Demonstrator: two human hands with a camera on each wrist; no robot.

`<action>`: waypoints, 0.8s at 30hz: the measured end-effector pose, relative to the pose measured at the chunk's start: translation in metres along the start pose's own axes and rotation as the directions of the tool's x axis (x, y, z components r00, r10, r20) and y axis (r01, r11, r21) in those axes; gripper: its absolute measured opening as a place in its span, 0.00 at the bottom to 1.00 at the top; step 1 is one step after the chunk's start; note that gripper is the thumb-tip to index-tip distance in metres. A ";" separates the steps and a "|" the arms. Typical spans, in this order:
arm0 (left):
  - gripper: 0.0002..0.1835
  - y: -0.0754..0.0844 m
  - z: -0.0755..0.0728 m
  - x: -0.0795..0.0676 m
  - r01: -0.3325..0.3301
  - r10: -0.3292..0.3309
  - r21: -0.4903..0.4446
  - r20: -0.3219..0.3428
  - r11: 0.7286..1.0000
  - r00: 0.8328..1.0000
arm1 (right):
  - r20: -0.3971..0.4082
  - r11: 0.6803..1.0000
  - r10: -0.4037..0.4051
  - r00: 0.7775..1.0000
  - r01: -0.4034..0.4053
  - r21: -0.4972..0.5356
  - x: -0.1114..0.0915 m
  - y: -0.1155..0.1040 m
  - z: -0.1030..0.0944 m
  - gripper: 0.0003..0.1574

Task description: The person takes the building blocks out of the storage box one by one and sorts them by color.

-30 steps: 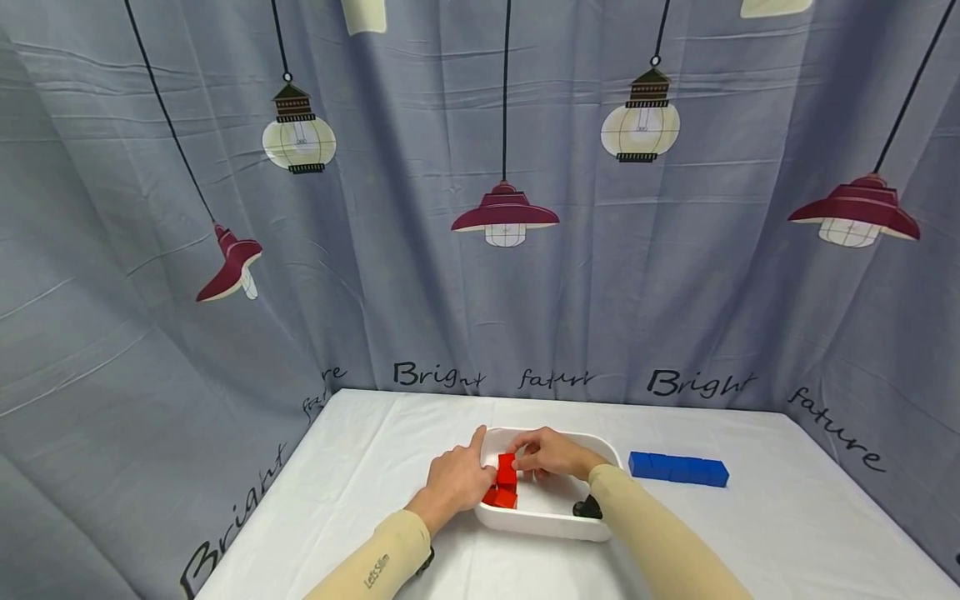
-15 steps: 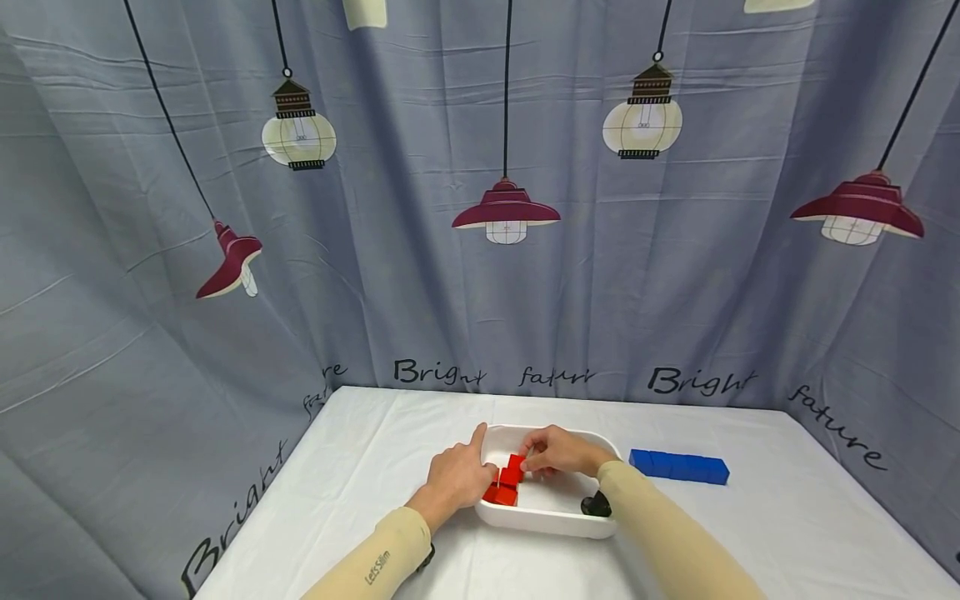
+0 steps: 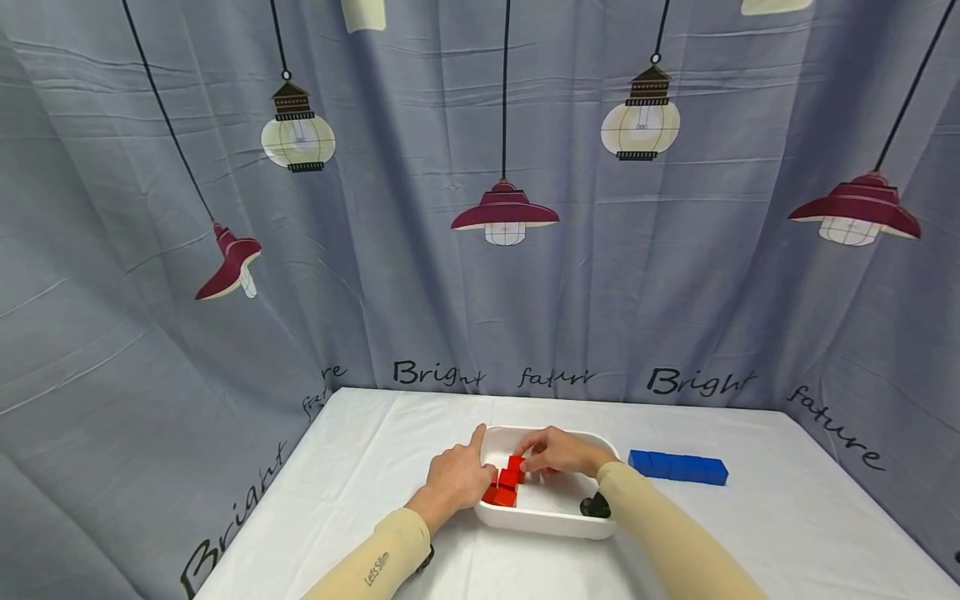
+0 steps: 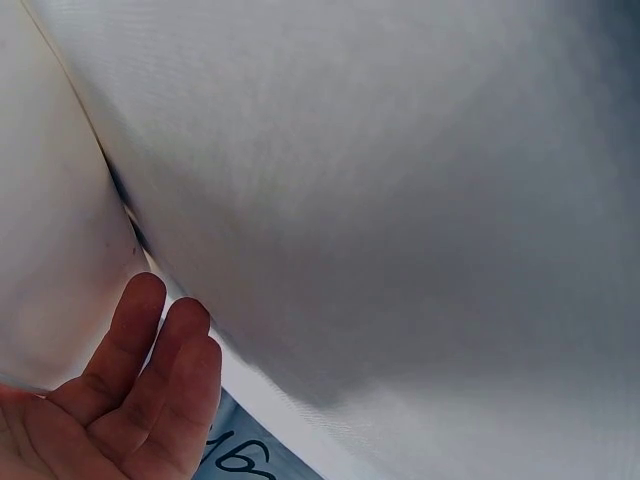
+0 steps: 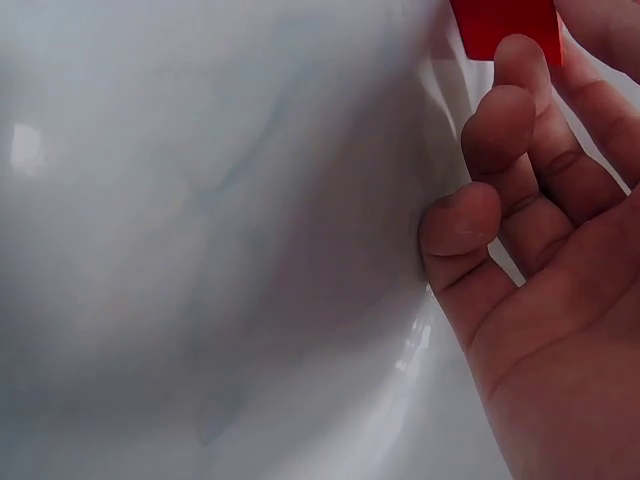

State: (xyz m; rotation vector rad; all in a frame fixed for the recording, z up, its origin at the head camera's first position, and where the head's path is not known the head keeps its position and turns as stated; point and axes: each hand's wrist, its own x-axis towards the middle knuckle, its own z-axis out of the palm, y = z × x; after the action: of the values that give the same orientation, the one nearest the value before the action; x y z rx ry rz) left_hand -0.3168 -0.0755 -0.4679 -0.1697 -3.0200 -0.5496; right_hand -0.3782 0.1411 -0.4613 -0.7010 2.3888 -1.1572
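A white tray (image 3: 543, 523) stands on the table with several red cubes (image 3: 505, 497) along its left side. My left hand (image 3: 456, 475) grips the tray's left wall, thumb inside by the cubes and index finger stretched toward the far corner. In the left wrist view its other fingers (image 4: 190, 375) lie against the outer wall. My right hand (image 3: 561, 452) reaches into the tray and pinches a red cube (image 5: 508, 25) at the far end of the group. That cube sits slightly right of the one in front of it, and the remaining fingertips (image 5: 460, 220) hang low beside it.
A dark rounded object (image 3: 595, 506) lies in the tray's near right corner, partly behind the right sleeve. Right of the tray, blue cubes (image 3: 678, 467) form a row on the white cloth (image 3: 787, 517). A printed curtain (image 3: 420, 292) hangs behind the table.
My right hand has shifted a little to the right with the far red cube, which now stands offset from the others. My left hand has stayed in place.
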 end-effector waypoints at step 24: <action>0.38 -0.001 0.000 -0.001 -0.005 0.005 0.009 -0.013 1.000 1.000 | -0.024 0.996 0.019 1.000 -0.021 -0.082 0.001 -0.003 0.000 0.09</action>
State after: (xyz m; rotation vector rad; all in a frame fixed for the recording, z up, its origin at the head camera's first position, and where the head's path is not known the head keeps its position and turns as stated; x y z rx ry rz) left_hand -0.3157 -0.0767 -0.4682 -0.1728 -3.0085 -0.5353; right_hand -0.3780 0.1393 -0.4588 -0.6923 2.4696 -1.0696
